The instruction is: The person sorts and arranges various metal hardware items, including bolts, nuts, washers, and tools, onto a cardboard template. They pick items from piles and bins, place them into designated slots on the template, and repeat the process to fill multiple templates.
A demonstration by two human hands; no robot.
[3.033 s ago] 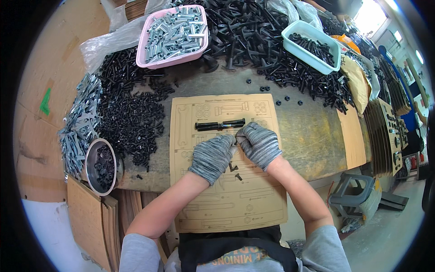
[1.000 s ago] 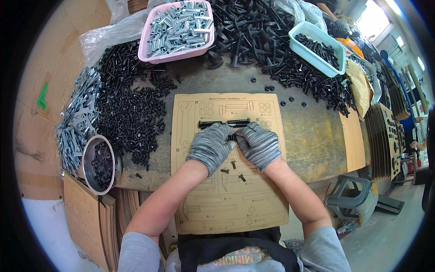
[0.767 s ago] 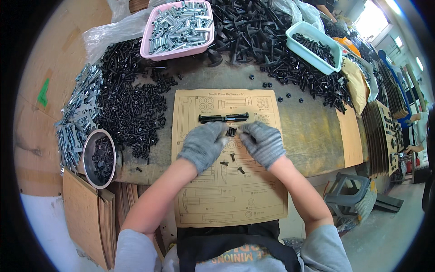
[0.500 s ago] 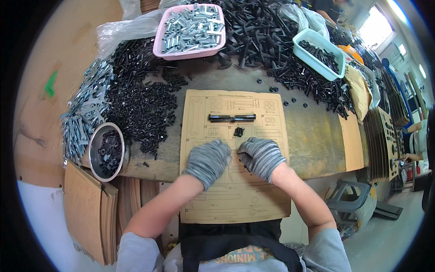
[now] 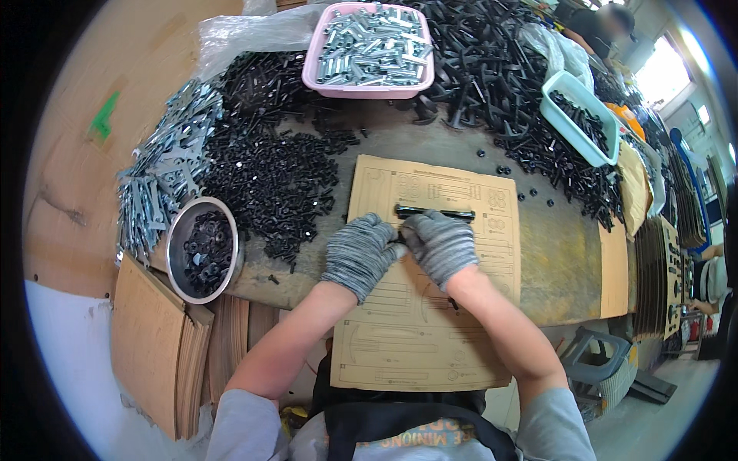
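Note:
A printed brown cardboard sheet point(image 5: 492, 292) lies before me, hanging over the table's near edge. My left hand point(image 5: 360, 257), in a grey knitted glove, has its fingers curled together over the sheet. Just beside it is my right hand point(image 5: 440, 250), also gloved, its fingertips pinched and pointing at the left ones. A small dark piece point(image 5: 400, 238) shows between the fingertips, but whose grip it is in is hidden. Black rods point(image 5: 460, 215) lie across the upper sheet, partly behind my right hand. Close to my right wrist is a tiny dark part point(image 5: 453, 304).
Piles of black bolts point(image 5: 269, 177) and silver wrenches point(image 5: 165, 165) lie left, by a metal bowl point(image 5: 175, 265). A pink basket point(image 5: 369, 92) of silver tubes, black curved parts point(image 5: 477, 73) and a mint basket point(image 5: 611, 157) stand farther back. Stacked cardboard point(image 5: 146, 353) leans lower left.
My hands have moved away from me up the sheet, to where the small black parts lay, now covering them. The whole view has shifted, with the table appearing farther right.

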